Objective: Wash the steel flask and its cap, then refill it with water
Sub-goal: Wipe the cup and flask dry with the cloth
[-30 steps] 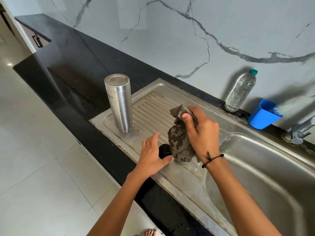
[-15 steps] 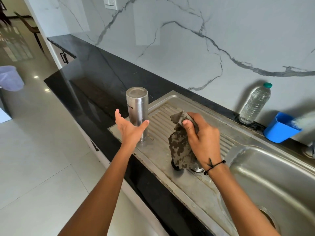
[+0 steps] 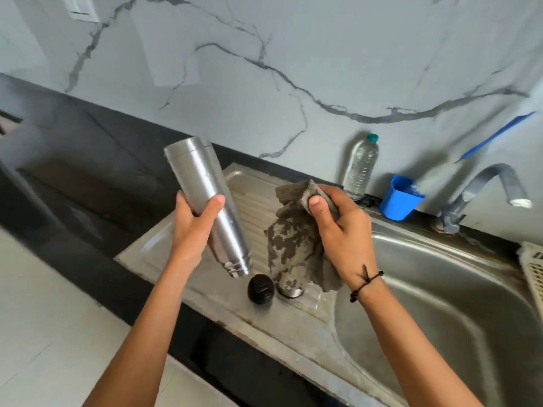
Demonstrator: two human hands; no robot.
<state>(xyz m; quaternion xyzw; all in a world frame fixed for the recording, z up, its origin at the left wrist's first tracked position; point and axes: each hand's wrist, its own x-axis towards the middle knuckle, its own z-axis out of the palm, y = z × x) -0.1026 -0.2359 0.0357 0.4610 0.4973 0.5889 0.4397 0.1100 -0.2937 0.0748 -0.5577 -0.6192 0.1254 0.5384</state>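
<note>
Left hand (image 3: 192, 227) wrapped round cylindrical brushed-steel flask (image 3: 210, 207) — held tilted above ribbed steel drainboard (image 3: 164, 245), threaded mouth pointing down. Right hand (image 3: 340, 230) clutching mottled grey-brown cloth (image 3: 293, 245), hanging over drainboard. Round black cap (image 3: 261, 289) lying on drainboard — just beside a steel piece part-hidden under cloth.

A single wide-angle view looks forward and down from the person's head, close over the steel sink (image 3: 440, 289) and its draining board (image 3: 205, 295). It faces the marble wall (image 3: 323, 54) behind the black bench (image 3: 88, 160). Both forearms reach in from the bottom edge, with floor at lower left.
</note>
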